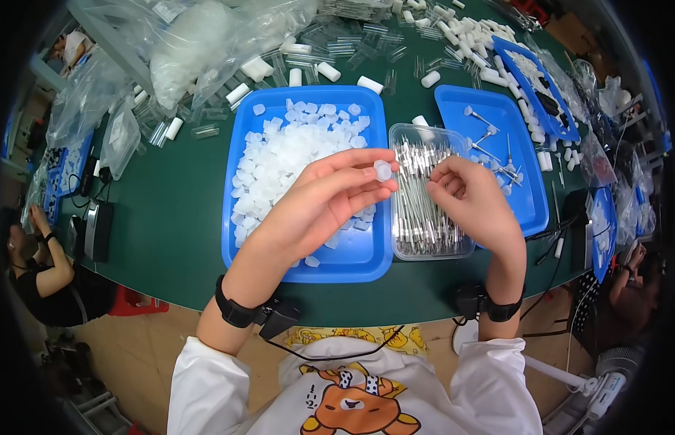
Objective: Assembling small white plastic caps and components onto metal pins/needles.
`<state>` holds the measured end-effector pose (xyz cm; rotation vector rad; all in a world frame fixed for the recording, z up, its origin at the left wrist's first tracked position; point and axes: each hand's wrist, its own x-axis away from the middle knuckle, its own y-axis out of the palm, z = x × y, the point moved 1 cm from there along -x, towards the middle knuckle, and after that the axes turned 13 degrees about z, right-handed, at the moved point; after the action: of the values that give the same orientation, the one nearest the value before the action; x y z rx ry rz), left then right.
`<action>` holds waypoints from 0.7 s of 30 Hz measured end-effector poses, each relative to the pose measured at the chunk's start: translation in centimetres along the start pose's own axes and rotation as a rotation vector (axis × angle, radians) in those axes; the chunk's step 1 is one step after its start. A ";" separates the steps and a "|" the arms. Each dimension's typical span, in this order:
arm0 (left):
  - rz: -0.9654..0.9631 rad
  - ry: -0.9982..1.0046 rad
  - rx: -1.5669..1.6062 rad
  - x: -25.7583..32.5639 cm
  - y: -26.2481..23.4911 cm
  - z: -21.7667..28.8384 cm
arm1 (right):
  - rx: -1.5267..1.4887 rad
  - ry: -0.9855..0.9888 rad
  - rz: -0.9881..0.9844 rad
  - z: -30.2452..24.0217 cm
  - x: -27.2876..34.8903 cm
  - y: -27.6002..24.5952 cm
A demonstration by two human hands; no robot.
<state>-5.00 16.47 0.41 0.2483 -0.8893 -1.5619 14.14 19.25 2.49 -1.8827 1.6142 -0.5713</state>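
My left hand [319,190] pinches a small translucent white plastic cap [382,170] between thumb and fingers. It is held over the right side of a blue tray [316,277] heaped with loose caps of the same kind [276,163]. My right hand [477,199] hovers over a clear plastic box [433,256] packed with thin metal rods [416,206]. Its fingers are curled and closed, thumb against forefinger; whatever they may hold is hidden. Right of the box, a second blue tray [455,107] carries several metal rods with caps on their ends [490,132].
Clear tubes [345,47] and white cylinders [329,71] lie scattered across the far side of the green table [171,210]. Plastic bags [192,58] pile up at the back left. Another blue tray [566,127] tilts at the far right. Cables [345,358] run from my wrist straps.
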 end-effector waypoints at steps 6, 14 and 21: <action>0.034 0.041 0.018 0.3 0.0 0.0 | -0.580 0.012 -0.094 -0.5 0.4 0.1; 0.005 -0.084 0.101 0.4 -0.1 -1.6 | -0.854 0.063 -0.158 -1.2 1.8 0.5; -0.024 -0.035 -0.060 0.5 0.0 -1.9 | -0.853 0.050 -0.196 -1.2 1.8 0.9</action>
<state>-3.95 15.26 -0.69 0.1896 -0.8685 -1.6165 13.03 17.17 2.64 -2.6611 1.8889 0.0369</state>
